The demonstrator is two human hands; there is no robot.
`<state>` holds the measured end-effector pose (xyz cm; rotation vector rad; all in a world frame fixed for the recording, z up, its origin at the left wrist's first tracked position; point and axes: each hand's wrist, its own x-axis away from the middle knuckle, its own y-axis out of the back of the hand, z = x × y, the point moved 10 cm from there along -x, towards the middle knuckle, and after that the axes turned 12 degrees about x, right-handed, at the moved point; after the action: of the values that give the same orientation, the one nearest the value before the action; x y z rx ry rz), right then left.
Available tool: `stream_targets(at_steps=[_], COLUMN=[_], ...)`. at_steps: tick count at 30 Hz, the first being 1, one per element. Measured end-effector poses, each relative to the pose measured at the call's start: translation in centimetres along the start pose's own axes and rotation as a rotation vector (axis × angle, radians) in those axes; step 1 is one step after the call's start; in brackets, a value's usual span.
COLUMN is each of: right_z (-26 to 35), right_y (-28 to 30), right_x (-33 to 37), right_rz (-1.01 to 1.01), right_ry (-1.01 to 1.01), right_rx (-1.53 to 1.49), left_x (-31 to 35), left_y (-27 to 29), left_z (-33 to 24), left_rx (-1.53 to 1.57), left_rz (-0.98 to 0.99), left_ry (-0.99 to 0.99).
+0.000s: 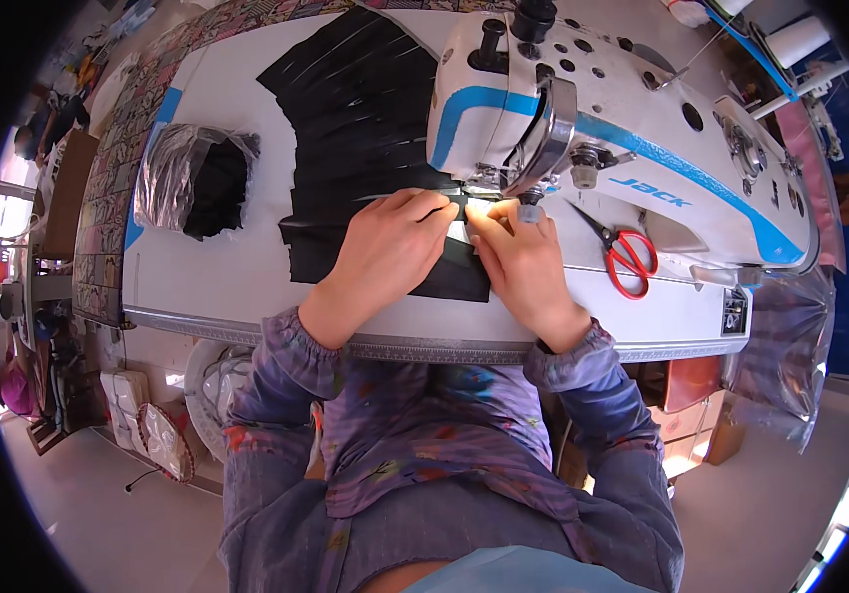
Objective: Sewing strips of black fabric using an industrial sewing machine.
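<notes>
Black fabric lies in pleated-looking strips across the white sewing table, left of and under the head of a white and blue sewing machine. My left hand pinches the fabric just in front of the needle area. Close beside it, my right hand also pinches the fabric's edge, its fingers under the machine head. A bright light falls between my fingertips. The needle itself is hidden behind the machine parts and my fingers. Red-handled scissors rest on the table right of my right hand.
A clear plastic bag holding something black stands on the table's left. A ruler strip runs along the front edge. Patterned cloth borders the left side. Clear plastic sheeting hangs at the right end. White thread cones stand behind the machine.
</notes>
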<state>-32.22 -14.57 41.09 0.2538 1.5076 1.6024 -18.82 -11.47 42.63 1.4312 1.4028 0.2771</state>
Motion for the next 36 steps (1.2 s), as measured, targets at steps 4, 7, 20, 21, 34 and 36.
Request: stream_targets(at_steps=[4, 7, 20, 21, 34, 36], right_z=[0.8, 1.0, 0.7, 0.6, 0.6, 0.5], right_y=[-0.2, -0.2, -0.4, -0.4, -0.2, -0.4], right_x=[-0.1, -0.2, 0.1, 0.0, 0.0, 0.1], right_rz=[-0.027, 0.008, -0.017, -0.013, -0.020, -0.018], right_ry=[0.059, 0.045, 0.028, 0.022, 0.010, 0.010], right_rx=[0.095, 0.133, 0.123, 0.119, 0.086, 0.082], left_x=[0.3, 0.3, 0.1, 0.1, -0.8, -1.0], left_y=[0.1, 0.3, -0.1, -0.2, -0.4, -0.7], left_z=[0.0, -0.1, 0.4, 0.4, 1.1, 1.5], left_rx=[-0.013, 0.018, 0.051, 0.066, 0.056, 0.073], left_rz=[-0.025, -0.037, 0.032, 0.040, 0.049, 0.083], left_ry=[0.038, 0.023, 0.033, 0.042, 0.037, 0.051])
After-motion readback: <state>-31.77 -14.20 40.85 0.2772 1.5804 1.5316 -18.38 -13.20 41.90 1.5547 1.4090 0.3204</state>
